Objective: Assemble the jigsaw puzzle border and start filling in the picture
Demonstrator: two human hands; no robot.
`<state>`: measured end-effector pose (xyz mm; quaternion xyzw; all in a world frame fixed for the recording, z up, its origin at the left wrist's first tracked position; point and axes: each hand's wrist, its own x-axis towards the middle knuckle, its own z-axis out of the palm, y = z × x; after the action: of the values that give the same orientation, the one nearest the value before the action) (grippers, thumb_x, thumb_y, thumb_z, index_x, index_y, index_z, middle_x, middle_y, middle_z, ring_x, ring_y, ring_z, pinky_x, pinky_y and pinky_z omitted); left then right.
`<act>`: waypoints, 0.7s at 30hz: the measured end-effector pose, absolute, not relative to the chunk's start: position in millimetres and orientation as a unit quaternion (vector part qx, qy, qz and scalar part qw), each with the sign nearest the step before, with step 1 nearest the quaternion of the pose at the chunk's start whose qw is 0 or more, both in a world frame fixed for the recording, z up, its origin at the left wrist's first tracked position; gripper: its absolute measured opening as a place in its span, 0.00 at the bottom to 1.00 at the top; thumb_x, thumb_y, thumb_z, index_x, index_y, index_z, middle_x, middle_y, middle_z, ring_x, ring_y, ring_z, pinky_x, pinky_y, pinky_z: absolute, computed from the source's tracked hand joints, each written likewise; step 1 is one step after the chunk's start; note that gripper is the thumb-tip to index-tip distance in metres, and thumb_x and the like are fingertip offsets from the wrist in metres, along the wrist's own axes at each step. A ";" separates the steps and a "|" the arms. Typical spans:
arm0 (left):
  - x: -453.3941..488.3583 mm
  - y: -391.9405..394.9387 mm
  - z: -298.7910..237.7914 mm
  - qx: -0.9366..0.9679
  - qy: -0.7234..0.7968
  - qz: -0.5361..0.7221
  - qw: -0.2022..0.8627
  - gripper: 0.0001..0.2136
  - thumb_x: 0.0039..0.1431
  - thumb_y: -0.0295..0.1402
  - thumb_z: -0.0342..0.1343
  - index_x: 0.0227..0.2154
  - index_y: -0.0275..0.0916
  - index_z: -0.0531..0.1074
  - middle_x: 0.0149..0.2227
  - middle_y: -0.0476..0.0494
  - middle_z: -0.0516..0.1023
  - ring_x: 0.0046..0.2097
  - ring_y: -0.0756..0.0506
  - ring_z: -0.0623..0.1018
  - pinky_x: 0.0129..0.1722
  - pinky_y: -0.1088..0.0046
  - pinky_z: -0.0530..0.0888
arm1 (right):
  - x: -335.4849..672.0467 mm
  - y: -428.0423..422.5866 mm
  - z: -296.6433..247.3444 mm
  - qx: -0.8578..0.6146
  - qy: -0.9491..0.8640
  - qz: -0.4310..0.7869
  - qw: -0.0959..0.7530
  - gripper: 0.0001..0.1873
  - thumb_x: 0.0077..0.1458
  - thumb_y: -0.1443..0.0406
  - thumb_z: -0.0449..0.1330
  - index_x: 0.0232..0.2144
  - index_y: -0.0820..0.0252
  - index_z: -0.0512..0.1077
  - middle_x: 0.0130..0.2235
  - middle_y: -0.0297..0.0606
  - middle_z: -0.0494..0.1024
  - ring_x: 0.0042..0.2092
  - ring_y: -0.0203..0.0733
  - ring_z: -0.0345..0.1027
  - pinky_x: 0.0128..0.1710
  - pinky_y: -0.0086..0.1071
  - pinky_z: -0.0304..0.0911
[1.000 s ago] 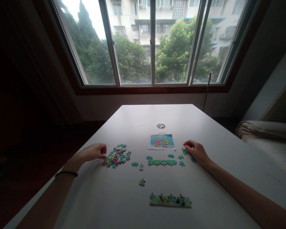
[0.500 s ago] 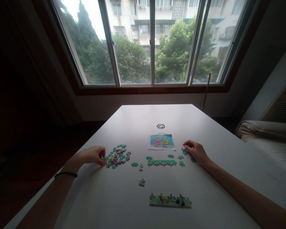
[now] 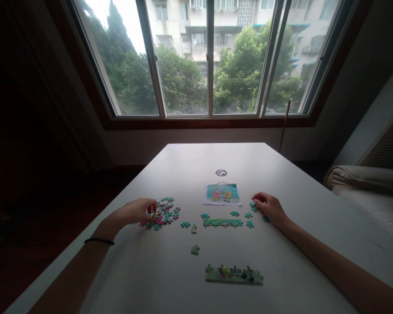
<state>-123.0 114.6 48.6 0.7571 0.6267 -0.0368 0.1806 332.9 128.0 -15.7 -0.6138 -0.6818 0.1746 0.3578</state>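
Note:
My left hand [image 3: 140, 212] is over the near-left side of a heap of loose jigsaw pieces [image 3: 165, 213], mostly teal with some pink and yellow. Its fingers are bent, with a gap between thumb and fingertips, and nothing shows held. My right hand [image 3: 267, 206] rests on the table, fingers curled and pressed together beside a teal puzzle piece [image 3: 254, 207]; whatever they pinch is hidden. Between the hands lies a joined teal puzzle strip [image 3: 222, 223] with several single pieces around it. Nearer to me is a second joined strip [image 3: 234, 275], pale green with coloured figures.
A printed cartoon picture [image 3: 222, 194] lies behind the teal strip. Beyond it is a round mark [image 3: 221, 173] on the white table [image 3: 144, 279]. Two loose pale green pieces, one nearer me [image 3: 195, 249], lie left of the strips. A window stands past the table's far edge.
My left hand has moved right, from the heap's left edge to over its pieces. Pink pieces now show below its fingers. My right hand has stayed in place.

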 end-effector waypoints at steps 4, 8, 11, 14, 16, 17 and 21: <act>-127.1 116.6 39.9 0.758 0.623 -0.036 0.189 0.09 0.40 0.33 0.54 0.28 0.39 0.70 0.28 0.49 0.73 0.27 0.47 0.73 0.25 0.76 0.66 | 331.6 126.5 -13.3 -0.616 -0.681 0.175 0.355 0.12 0.46 0.61 0.52 0.27 0.60 0.73 0.27 0.36 0.76 0.30 0.40 0.68 0.30 0.31 0.60; -128.9 116.0 39.9 0.760 0.622 -0.036 0.184 0.07 0.40 0.33 0.52 0.26 0.39 0.70 0.26 0.50 0.73 0.25 0.47 0.73 0.24 0.76 0.65 | 330.3 124.9 -10.7 -0.618 -0.678 0.173 0.358 0.12 0.45 0.61 0.52 0.27 0.60 0.73 0.26 0.36 0.76 0.29 0.40 0.68 0.30 0.31 0.60; -129.3 115.3 44.1 0.762 0.628 -0.027 0.157 0.06 0.39 0.31 0.52 0.25 0.39 0.70 0.26 0.49 0.73 0.29 0.46 0.73 0.26 0.76 0.65 | 330.4 125.4 -11.4 -0.617 -0.678 0.169 0.363 0.12 0.45 0.61 0.52 0.26 0.60 0.73 0.26 0.36 0.76 0.29 0.40 0.68 0.29 0.31 0.61; -130.9 116.0 47.3 0.759 0.640 -0.013 0.121 0.07 0.39 0.31 0.51 0.25 0.39 0.70 0.27 0.48 0.72 0.31 0.45 0.73 0.28 0.75 0.65 | 330.9 126.4 -12.5 -0.618 -0.679 0.166 0.361 0.12 0.45 0.61 0.52 0.27 0.60 0.73 0.26 0.35 0.76 0.29 0.39 0.68 0.30 0.31 0.61; -131.6 116.8 48.2 0.759 0.643 -0.004 0.104 0.08 0.40 0.31 0.50 0.27 0.39 0.70 0.29 0.46 0.72 0.33 0.44 0.72 0.31 0.73 0.65 | 331.0 126.6 -12.3 -0.618 -0.681 0.163 0.359 0.12 0.45 0.61 0.52 0.27 0.60 0.73 0.25 0.35 0.75 0.28 0.39 0.67 0.30 0.31 0.61; -131.4 117.2 48.4 0.761 0.641 0.000 0.100 0.09 0.41 0.31 0.50 0.29 0.38 0.70 0.31 0.46 0.72 0.34 0.43 0.72 0.32 0.73 0.66 | 330.9 126.6 -12.1 -0.617 -0.681 0.161 0.358 0.12 0.45 0.61 0.52 0.26 0.60 0.73 0.25 0.35 0.75 0.28 0.39 0.67 0.30 0.31 0.60; -126.3 117.8 46.7 0.779 0.616 0.007 0.117 0.12 0.42 0.31 0.51 0.33 0.40 0.71 0.33 0.47 0.72 0.35 0.45 0.72 0.34 0.74 0.67 | 330.9 126.3 -11.5 -0.614 -0.683 0.162 0.361 0.12 0.45 0.61 0.52 0.26 0.60 0.73 0.26 0.35 0.75 0.28 0.39 0.67 0.30 0.30 0.61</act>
<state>-126.3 117.8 46.7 0.7789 0.6161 0.0075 0.1171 330.9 126.3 -11.5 -0.6139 -0.6830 0.1617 0.3612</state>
